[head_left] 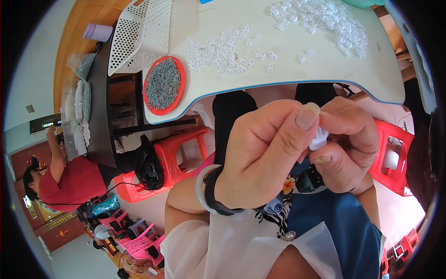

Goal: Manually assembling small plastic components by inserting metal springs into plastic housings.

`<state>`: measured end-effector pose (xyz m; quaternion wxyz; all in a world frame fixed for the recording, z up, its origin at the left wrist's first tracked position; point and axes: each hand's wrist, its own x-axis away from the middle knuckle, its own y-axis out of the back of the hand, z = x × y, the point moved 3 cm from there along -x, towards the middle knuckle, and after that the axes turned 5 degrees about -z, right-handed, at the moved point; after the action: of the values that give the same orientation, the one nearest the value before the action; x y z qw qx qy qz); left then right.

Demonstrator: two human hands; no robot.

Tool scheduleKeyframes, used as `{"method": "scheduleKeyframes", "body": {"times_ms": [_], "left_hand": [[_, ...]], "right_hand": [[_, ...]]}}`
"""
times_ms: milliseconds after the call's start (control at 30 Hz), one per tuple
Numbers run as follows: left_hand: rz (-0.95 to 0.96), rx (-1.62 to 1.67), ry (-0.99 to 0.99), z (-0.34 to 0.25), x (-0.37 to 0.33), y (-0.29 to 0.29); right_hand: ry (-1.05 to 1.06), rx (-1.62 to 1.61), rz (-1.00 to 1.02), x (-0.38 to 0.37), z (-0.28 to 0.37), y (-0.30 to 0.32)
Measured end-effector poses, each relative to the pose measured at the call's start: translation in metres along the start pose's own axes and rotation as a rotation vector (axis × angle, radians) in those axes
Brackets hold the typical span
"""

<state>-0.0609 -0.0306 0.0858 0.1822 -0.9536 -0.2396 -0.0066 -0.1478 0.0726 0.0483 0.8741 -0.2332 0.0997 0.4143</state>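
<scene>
Above my lap, both hands meet around a small white plastic piece (319,139). My left hand (267,151) is closed, thumb against index finger at the upper end of the piece. My right hand (350,142) is closed too, its curled fingers and thumb tip around the piece's right and lower sides. Fingers hide much of the piece, and whether a second small part sits in the pinch cannot be seen. Beyond my hands, similar small white plastic pieces (216,51) lie spread on the white table (223,83), with a denser pile of white pieces (325,23) farther right.
At the table's left end sits a red plate (182,76) full of small grey plugs (162,86). A white perforated basket (144,39) stands behind it. Red stools (174,153) flank me; a black bag (149,162) lies on one. Another person (69,183) is at the left.
</scene>
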Motion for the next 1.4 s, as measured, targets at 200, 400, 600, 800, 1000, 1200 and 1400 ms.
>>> {"method": "scheduleKeyframes", "body": {"times_ms": [200,400,600,800,1000,1200,1400], "left_hand": [[0.006,0.077,0.031,0.006,-0.001,0.002],[-0.03,0.136,0.045,0.01,-0.001,-0.003],[0.015,-0.068,-0.123,0.009,-0.005,0.001],[0.025,-0.287,-0.341,0.012,-0.005,0.007],[0.1,-0.268,-0.353,0.014,-0.006,0.013],[0.054,-0.151,-0.189,0.013,-0.006,0.013],[0.061,-0.031,-0.052,0.015,-0.007,0.012]], "right_hand": [[0.065,0.144,0.101,-0.006,0.007,0.006],[0.093,0.181,0.099,-0.006,0.012,0.006],[0.147,0.192,0.098,-0.009,0.011,0.007],[0.071,0.117,0.091,-0.008,0.008,0.005],[0.024,0.039,0.096,-0.008,0.004,0.003],[-0.043,0.034,0.062,-0.007,-0.002,0.004],[0.033,0.076,0.099,-0.009,-0.004,0.007]]}}
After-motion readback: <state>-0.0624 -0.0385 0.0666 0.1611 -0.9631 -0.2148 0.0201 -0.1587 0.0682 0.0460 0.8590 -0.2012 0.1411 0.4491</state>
